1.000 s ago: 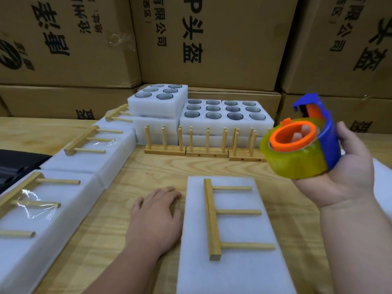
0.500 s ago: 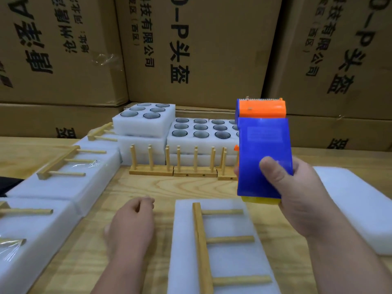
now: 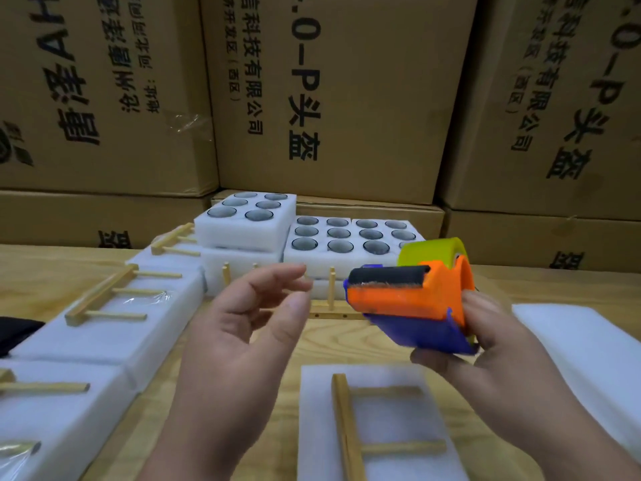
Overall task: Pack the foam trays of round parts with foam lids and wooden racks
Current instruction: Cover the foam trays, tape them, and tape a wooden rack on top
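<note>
My right hand (image 3: 492,345) grips a blue and orange tape dispenser (image 3: 412,303) loaded with a yellowish tape roll (image 3: 430,251), held above the table. My left hand (image 3: 242,328) hovers beside the dispenser's mouth, empty, fingers loosely spread towards it. Below them lies a white foam pack (image 3: 378,428) with a wooden rack (image 3: 350,432) flat on top. At the back stand open foam trays (image 3: 357,237) with round grey parts, and a smaller tray (image 3: 246,216) stacked higher.
Foam packs topped with wooden racks (image 3: 114,300) line the left side. Upright wooden racks (image 3: 329,300) stand before the trays. A plain foam lid (image 3: 586,352) lies at right. Cardboard boxes (image 3: 329,98) wall off the back. A black item (image 3: 14,331) sits at far left.
My left hand has lifted off the table and come up beside the dispenser. My right hand has turned the dispenser so its orange mouth faces left. The view has tilted upward.
</note>
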